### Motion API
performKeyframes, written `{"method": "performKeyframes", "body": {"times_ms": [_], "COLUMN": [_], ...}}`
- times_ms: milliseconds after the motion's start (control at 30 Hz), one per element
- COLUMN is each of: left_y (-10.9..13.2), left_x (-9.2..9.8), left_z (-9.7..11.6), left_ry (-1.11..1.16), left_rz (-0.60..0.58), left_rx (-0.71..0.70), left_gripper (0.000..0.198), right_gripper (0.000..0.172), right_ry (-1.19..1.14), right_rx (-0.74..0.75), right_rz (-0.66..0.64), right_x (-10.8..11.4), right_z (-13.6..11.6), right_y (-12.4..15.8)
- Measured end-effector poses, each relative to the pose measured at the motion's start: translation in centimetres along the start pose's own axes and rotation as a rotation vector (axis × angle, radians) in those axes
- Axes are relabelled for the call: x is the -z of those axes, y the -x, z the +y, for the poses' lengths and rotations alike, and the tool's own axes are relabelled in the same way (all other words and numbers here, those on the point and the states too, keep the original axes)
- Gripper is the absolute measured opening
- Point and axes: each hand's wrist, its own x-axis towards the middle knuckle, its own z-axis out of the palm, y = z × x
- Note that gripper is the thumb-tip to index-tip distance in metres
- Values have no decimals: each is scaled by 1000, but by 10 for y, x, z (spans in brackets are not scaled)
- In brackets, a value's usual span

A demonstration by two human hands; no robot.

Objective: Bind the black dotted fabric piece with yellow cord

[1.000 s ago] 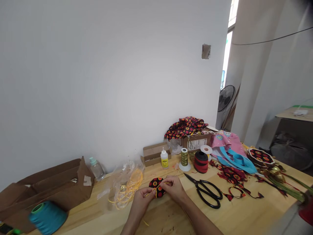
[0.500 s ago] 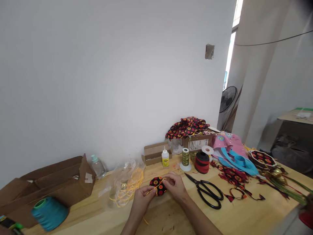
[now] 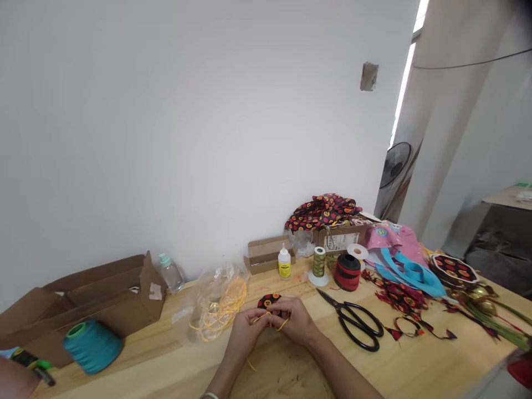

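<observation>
Close together over the table, my left hand [image 3: 248, 328] and my right hand [image 3: 294, 320] pinch a yellow cord [image 3: 262, 317]. Behind the fingers shows part of a round black fabric piece [image 3: 268, 300] with red and orange circles; my right hand covers much of it. A loose cord end hangs below my left hand. Left of my hands lies a tangle of yellow cord [image 3: 224, 310] on a clear plastic bag [image 3: 203, 285]. Black-handled scissors [image 3: 353, 321] rest just right of my right hand, open slightly, blades toward the back.
A glue bottle [image 3: 284, 262], a green thread spool [image 3: 319, 262] and a red-and-black roll [image 3: 347, 272] stand behind. Cardboard box [image 3: 124, 310], teal thread cone [image 3: 92, 346] and clear bottle [image 3: 171, 274] are left. Fabric scraps [image 3: 401, 296] and blue ribbon [image 3: 411, 271] lie right.
My hands have come closer together, and the fingers now meet on the cord. More of the round fabric piece is covered. The view has shifted slightly.
</observation>
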Motion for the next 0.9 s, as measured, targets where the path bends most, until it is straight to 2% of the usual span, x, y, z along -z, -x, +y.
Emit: {"method": "performKeyframes", "body": {"times_ms": [367, 500, 900], "left_y": [-3, -3, -5], "left_x": [1, 3, 2], "left_z": [-4, -6, -8], "left_ry": [1, 50, 140], "left_rz": [31, 5, 59], "left_rx": [18, 16, 88], "left_gripper": [22, 21, 25], "right_gripper": [12, 12, 13], "right_ry": [137, 168, 114], "right_rx": [-2, 5, 31], "right_rz": [43, 40, 41], "right_x": [5, 6, 6], "right_z": [2, 1, -2], "right_y": [-1, 0, 1]}}
